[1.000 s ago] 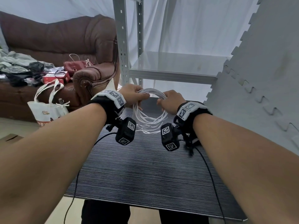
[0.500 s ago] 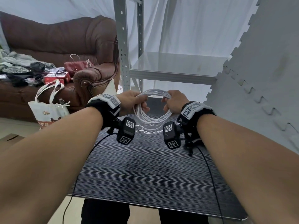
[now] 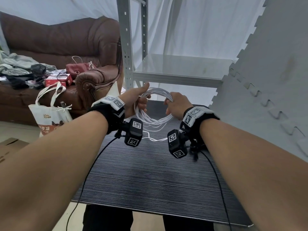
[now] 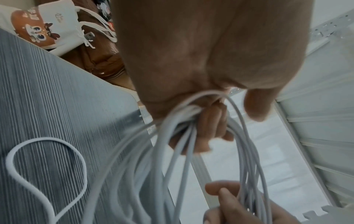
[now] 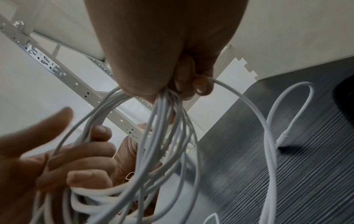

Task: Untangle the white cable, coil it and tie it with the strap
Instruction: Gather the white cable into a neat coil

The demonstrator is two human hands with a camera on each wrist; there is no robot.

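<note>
Both forearms stretched forward above the table (image 3: 150, 185). Left hand (image 3: 133, 101) and right hand (image 3: 177, 105) each clenched on opposite sides of white cable (image 3: 154, 120) coil, thumb of left raised.

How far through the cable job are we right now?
Mostly coiled: the thin white cable hangs in several loops, gripped by the left hand and the right hand. In hand: gathering the last loose tail lying on the dark ribbed tabletop. Left: tying; no strap is clearly visible.
</note>
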